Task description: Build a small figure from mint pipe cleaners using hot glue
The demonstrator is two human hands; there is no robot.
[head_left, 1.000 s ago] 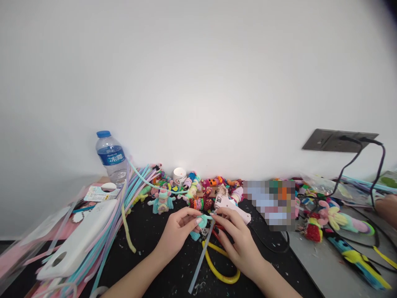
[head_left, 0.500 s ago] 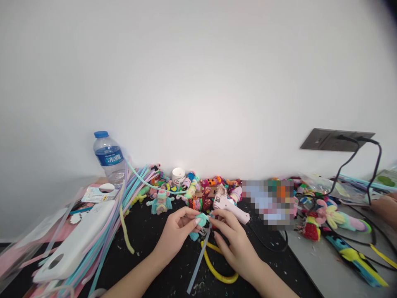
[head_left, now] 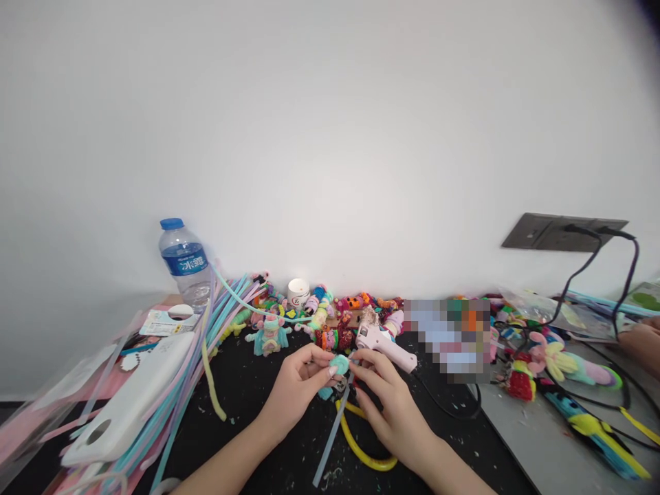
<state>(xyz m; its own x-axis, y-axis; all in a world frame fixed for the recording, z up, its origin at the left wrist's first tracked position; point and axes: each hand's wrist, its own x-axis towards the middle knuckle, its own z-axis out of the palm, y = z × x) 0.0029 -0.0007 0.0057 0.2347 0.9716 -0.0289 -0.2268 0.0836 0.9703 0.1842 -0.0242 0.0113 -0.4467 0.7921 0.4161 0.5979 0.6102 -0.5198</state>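
My left hand (head_left: pixel 295 392) pinches a small teal fuzzy ball (head_left: pixel 339 364) of coiled pipe cleaner above the black table (head_left: pixel 247 399). My right hand (head_left: pixel 392 405) pinches the grey-blue pipe cleaner (head_left: pixel 333 434) where it meets the ball; its loose end trails down towards me. Both hands are closed. Beneath them lie yellow-handled pliers (head_left: pixel 361 450). A white glue gun (head_left: pixel 386 344) rests just behind my right hand.
A water bottle (head_left: pixel 183 265) stands at the back left beside a bundle of pastel pipe cleaners (head_left: pixel 206 344) and a white case (head_left: pixel 134 399). Small fuzzy figures (head_left: pixel 320 316) line the wall. Cables (head_left: pixel 592 289) run from a wall socket. Another person's hand (head_left: pixel 642 344) shows at the right edge.
Both hands stay together at the teal ball with only small finger shifts. The view has wobbled slightly.
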